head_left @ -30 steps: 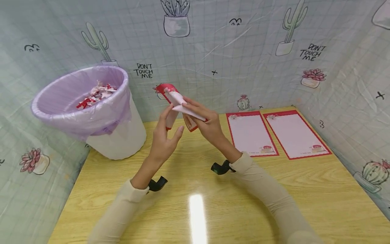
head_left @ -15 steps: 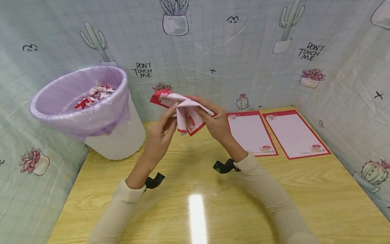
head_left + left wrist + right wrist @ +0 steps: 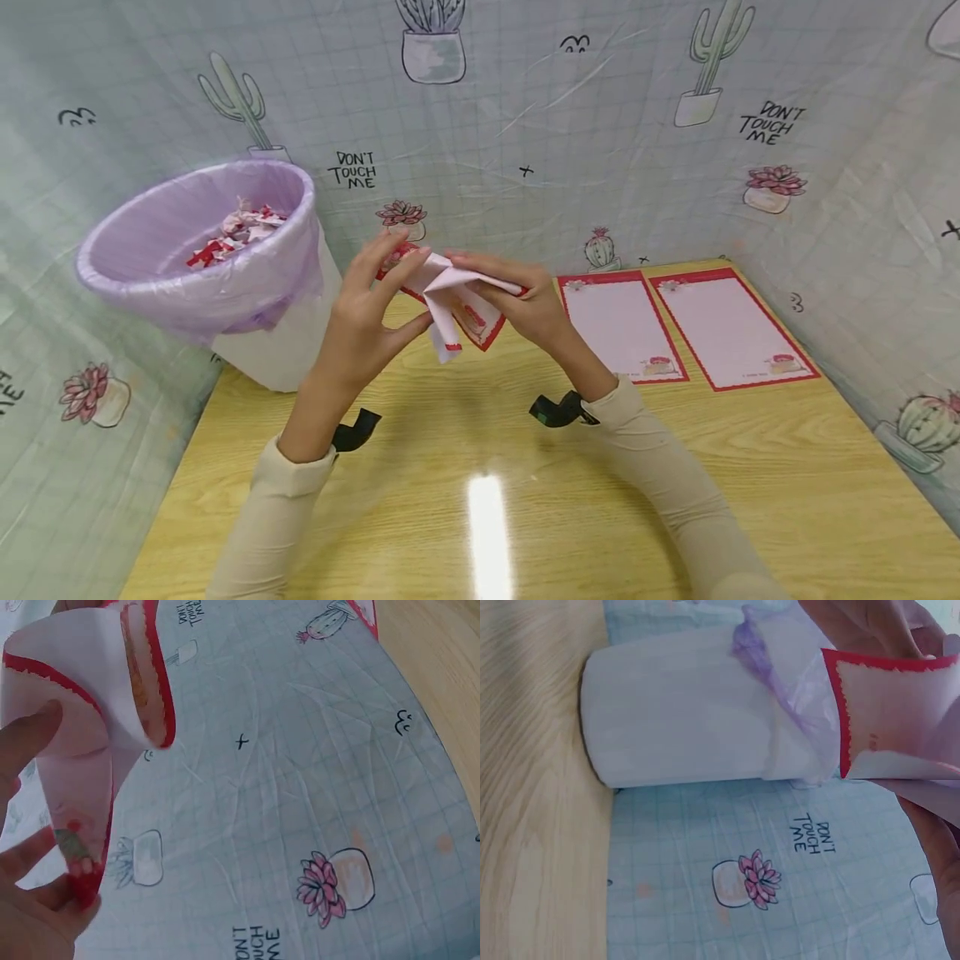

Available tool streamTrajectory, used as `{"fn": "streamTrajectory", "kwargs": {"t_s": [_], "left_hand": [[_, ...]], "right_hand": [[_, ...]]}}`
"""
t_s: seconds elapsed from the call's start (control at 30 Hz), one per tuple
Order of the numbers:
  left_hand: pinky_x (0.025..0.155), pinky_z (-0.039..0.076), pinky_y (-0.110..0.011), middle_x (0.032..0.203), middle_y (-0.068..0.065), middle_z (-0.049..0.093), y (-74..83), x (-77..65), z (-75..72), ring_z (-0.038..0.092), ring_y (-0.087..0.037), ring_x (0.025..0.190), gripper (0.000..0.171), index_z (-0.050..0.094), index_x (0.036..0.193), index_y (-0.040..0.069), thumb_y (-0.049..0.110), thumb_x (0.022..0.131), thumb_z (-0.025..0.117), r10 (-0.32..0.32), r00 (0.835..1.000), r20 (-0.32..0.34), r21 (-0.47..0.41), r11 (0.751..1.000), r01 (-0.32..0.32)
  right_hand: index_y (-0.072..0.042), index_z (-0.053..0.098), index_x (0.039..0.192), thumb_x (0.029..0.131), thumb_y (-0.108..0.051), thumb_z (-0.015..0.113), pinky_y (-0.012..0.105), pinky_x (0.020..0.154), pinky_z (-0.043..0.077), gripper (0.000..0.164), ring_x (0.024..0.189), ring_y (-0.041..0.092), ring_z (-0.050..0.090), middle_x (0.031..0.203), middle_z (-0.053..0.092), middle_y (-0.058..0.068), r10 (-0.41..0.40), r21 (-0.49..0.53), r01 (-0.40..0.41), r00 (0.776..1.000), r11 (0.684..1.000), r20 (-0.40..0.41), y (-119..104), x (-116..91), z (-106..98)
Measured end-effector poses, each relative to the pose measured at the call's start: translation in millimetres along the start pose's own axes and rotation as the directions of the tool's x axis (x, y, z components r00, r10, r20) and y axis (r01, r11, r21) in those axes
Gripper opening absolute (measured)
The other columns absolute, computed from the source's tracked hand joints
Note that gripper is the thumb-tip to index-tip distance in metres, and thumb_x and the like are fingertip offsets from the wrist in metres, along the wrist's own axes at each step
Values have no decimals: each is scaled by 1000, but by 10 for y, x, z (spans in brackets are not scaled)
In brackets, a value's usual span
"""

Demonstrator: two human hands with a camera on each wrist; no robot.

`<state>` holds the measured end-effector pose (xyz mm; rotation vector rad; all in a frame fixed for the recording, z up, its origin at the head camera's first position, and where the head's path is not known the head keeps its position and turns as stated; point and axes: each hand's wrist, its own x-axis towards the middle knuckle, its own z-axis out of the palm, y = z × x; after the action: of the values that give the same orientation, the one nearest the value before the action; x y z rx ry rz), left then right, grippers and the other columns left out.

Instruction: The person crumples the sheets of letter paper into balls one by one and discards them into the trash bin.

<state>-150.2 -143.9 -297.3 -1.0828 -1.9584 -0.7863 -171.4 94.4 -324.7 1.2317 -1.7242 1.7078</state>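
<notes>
A sheet of notepaper (image 3: 442, 292), pink-white with a red border and printed pictures, is held bent and folded above the table between both hands. My left hand (image 3: 356, 321) pinches its left part, thumb below and fingers above. On the other side my right hand (image 3: 528, 304) grips the paper between thumb and fingers. The left wrist view shows the notepaper (image 3: 71, 742) curling, its printed corner between fingertips. In the right wrist view the notepaper's (image 3: 896, 705) red-edged end juts out. Some fingers behind the sheet are hidden.
A white bin (image 3: 277, 358) lined with a purple bag (image 3: 150, 233) stands at the left, with torn paper scraps (image 3: 240, 233) inside. Two flat notepaper sheets (image 3: 618, 325) (image 3: 731, 329) lie at the table's (image 3: 420, 500) back right. A patterned cloth (image 3: 480, 108) surrounds the table.
My left hand has shifted left and spread its fingers wider on the paper. The paper's red end has dropped and its lower flap hangs further down. The right hand stays nearly in place.
</notes>
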Motion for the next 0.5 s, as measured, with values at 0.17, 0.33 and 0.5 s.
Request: {"fn": "streamTrajectory", "kwargs": {"t_s": [0.17,0.33,0.5], "left_hand": [[106,47,-38,151,-13,50,48,-56,18,52,-29,135,85,47,150,9,6,76,90,-80,996,45,-51,995,83],[97,52,-31,148,-10,54,161,-96,74,60,-23,123,93,40,154,9,4,76,90,-200,975,101,-211,953,217],[85,51,-29,146,-8,57,273,-93,103,62,-19,112,94,32,159,18,9,82,86,-336,919,208,-296,874,386]], "right_hand": [[1,72,121,95,11,63,43,96,56,30,123,34,63,128,67,22,-30,-18,29,1000,999,-11,8,-1,-19],[-3,74,120,94,13,63,45,97,55,33,123,33,63,128,67,22,-50,-40,48,998,998,-45,4,-2,-8],[2,72,119,92,13,64,44,97,55,30,124,30,63,128,68,20,-94,-127,83,992,988,-83,8,27,29]]}}
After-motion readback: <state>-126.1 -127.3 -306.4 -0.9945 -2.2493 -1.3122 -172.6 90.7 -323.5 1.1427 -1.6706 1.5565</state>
